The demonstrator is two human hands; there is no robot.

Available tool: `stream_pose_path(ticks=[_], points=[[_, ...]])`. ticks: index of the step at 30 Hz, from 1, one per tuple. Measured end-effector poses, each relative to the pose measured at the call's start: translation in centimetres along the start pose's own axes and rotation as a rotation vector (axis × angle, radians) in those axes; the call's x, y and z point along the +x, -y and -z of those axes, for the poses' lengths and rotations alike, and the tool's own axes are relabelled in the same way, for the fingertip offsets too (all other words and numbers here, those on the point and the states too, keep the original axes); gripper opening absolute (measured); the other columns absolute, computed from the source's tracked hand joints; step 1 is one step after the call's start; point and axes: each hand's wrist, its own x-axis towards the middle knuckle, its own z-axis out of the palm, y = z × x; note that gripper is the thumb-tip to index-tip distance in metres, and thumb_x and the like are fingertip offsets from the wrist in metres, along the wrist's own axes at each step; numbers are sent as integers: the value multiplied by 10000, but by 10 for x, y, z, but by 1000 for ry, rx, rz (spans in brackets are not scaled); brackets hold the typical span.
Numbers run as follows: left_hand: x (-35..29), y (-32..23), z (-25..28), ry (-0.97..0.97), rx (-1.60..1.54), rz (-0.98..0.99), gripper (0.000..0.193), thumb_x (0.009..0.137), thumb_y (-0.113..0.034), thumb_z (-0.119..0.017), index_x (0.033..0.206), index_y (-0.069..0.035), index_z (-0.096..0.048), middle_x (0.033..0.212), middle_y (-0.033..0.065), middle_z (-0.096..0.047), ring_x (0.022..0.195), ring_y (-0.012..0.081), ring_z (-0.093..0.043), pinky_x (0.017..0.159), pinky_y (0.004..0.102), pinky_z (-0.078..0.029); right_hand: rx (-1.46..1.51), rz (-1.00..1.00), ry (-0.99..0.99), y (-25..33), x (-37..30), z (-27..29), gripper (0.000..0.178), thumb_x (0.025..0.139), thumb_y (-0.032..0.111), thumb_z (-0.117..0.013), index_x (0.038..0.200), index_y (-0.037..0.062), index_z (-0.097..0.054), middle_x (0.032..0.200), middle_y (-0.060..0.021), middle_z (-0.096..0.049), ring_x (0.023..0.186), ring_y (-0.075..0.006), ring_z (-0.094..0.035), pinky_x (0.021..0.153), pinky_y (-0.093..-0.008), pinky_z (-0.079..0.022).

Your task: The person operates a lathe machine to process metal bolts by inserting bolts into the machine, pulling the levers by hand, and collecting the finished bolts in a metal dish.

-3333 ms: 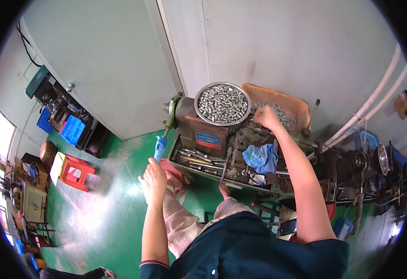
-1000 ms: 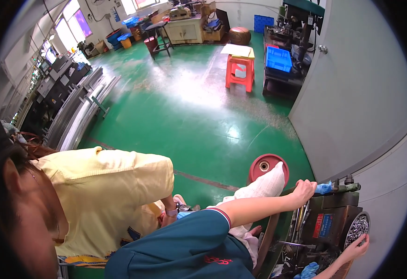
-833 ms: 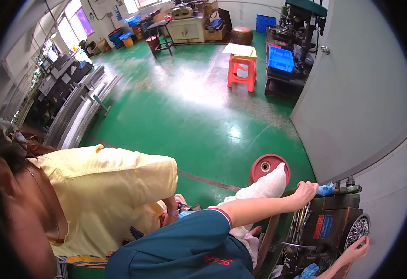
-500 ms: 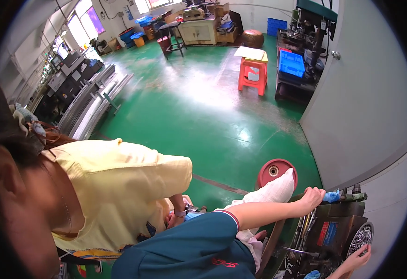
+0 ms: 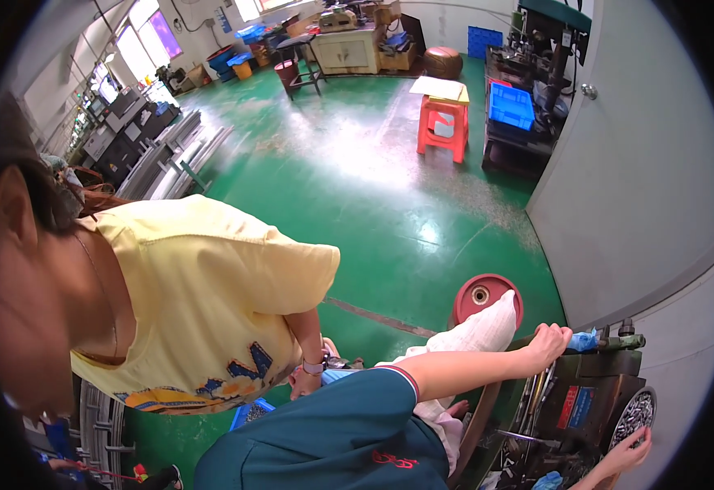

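Note:
My left hand (image 5: 548, 343) is closed at the end of a machine lever (image 5: 618, 342), beside a blue wrapping (image 5: 582, 340) on it. Lower right, my right hand (image 5: 628, 454) is at the edge of a round bowl (image 5: 651, 398) full of small shiny metal pieces (image 5: 637, 415). Its thumb and fingertips are pinched together; what they hold is too small to make out. Between my hands stands a dark machine (image 5: 589, 388) with a red and blue label. Several thin rods (image 5: 538, 390) lie along its near side. A blue rag (image 5: 548, 482) lies below.
A person in a yellow shirt (image 5: 226, 286) stands close on my left, a blue tray (image 5: 246, 415) below them. Beyond my left arm is a red round-topped object (image 5: 461, 304). A grey door (image 5: 634, 180) stands at right; farther off is a red stool (image 5: 442, 135).
The person in yellow has shifted and turned, so more of the shirt front shows and a blue tray has come into view below. My two hands have hardly moved.

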Motion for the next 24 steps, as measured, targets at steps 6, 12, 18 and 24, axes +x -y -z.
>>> stream_pose_path(ticks=[6,12,18,24], points=[[0,-1,-1,43,-24,-21,288,643,-121,-559,876,2,-444,643,42,-495,604,141,-516,469,257,-386,-20,-18,-6,5,-2,0,202,806,187,-507,854,-2,-559,821,-133,-574,757,-274,-535,676,-351,-417],[4,-9,-24,24,-37,22,310,642,-123,-563,896,8,-443,648,43,-498,615,139,-516,467,254,-382,18,8,-3,-10,-10,-15,195,805,186,-508,854,4,-559,823,-128,-574,751,-277,-533,674,-355,-416],[3,-6,-17,39,-13,6,331,647,-119,-559,927,7,-438,651,44,-498,618,145,-513,468,255,-381,-247,103,-29,10,-7,-9,217,805,209,-511,879,10,-556,863,-104,-575,844,-267,-516,730,-344,-410],[-4,0,-32,36,-402,-14,759,570,-104,-616,1207,27,-225,855,154,-470,750,251,-504,626,357,-392,-194,339,-111,57,4,12,427,718,411,-580,912,34,-526,871,-135,-530,800,-333,-492,699,-447,-402]])
